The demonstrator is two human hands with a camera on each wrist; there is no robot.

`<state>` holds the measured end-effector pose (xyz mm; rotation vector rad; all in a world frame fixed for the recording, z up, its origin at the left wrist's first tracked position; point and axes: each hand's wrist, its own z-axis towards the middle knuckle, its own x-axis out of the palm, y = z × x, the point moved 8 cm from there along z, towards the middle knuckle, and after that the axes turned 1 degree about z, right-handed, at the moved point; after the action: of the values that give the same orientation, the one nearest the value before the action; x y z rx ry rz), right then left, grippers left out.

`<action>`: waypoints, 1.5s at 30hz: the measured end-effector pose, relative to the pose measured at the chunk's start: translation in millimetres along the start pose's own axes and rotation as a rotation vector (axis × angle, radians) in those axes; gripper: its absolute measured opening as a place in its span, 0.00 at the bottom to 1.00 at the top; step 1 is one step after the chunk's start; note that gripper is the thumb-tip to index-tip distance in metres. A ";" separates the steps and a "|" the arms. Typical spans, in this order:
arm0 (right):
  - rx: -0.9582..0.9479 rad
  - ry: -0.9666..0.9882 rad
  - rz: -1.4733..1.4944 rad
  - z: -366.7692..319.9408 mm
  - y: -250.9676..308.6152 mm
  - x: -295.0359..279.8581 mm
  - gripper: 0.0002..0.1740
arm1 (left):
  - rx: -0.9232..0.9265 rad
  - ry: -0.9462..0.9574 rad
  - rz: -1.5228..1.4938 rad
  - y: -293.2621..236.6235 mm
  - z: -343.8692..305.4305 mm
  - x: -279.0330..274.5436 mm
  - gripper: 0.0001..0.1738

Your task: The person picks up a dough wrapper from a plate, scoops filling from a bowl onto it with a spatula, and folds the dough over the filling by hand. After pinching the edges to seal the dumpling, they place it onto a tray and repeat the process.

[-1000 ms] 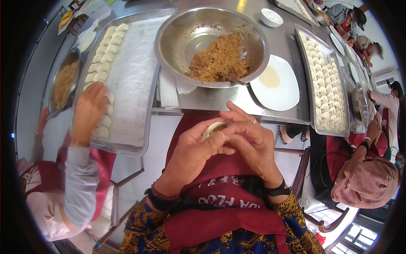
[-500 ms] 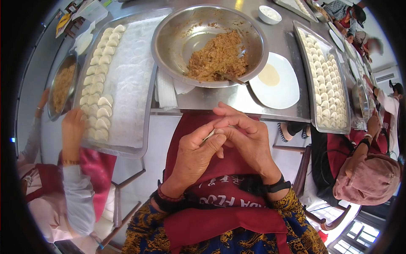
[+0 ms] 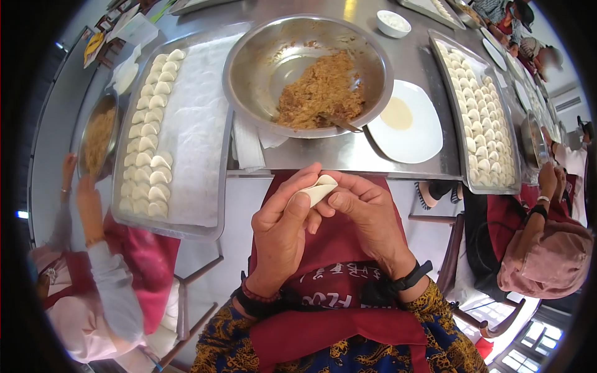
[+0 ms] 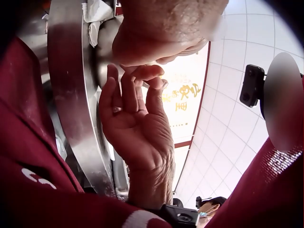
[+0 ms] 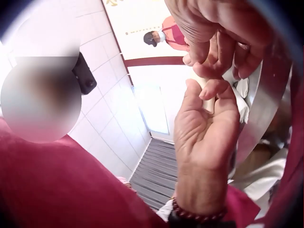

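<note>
Above the apron, in the head view, both hands hold one folded white dumpling (image 3: 321, 190), its thin edge facing up. My left hand (image 3: 278, 217) grips its left end, the thumb laid along the near side. At the other end my right hand (image 3: 368, 221) pinches it between thumb and fingers. A pale strip of the dumpling (image 5: 208, 102) shows by the left hand's fingers in the right wrist view. Beyond the hands stands a steel bowl (image 3: 239, 93) of brown filling (image 3: 320, 87), with a metal utensil (image 3: 342, 123) in it.
Left of the bowl lies a tray (image 3: 199, 112) with rows of dumplings; a fuller tray (image 3: 467, 124) is at right. A white plate (image 3: 413, 133) holds a round wrapper (image 3: 397, 114). A small white bowl (image 3: 393, 23) stands behind. People sit on both sides.
The wrapper, open with filling showing a second ago, is now folded over and its white side shows. The neighbour's hand at left has moved from the tray toward the other filling bowl.
</note>
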<state>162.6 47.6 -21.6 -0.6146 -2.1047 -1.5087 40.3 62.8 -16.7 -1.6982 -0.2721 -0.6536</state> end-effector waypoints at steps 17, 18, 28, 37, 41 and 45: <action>-0.191 0.019 0.087 2.3 4.2 3.2 0.08 | 0.043 0.058 0.026 2.0 -1.5 6.5 0.19; -0.187 -0.012 0.085 1.8 7.1 4.5 0.08 | 0.043 0.057 0.026 1.7 -1.7 6.8 0.19; -0.199 0.037 -0.044 1.4 10.7 0.5 0.09 | 0.053 0.080 0.124 1.2 -3.1 9.1 0.19; -0.022 0.059 -0.106 1.1 8.3 -6.4 0.07 | -0.063 0.115 0.162 4.0 -0.9 11.5 0.26; -0.028 0.082 -0.087 0.9 2.7 -8.9 0.07 | -0.083 0.163 0.178 8.8 -1.8 11.6 0.27; -0.198 0.016 -0.037 0.2 13.4 -6.5 0.05 | -0.080 0.138 0.165 10.2 -2.3 9.3 0.26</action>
<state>175.8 51.1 -15.7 -0.6344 -1.9788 -1.7510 52.5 56.6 -19.7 -1.7214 -0.0085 -0.6624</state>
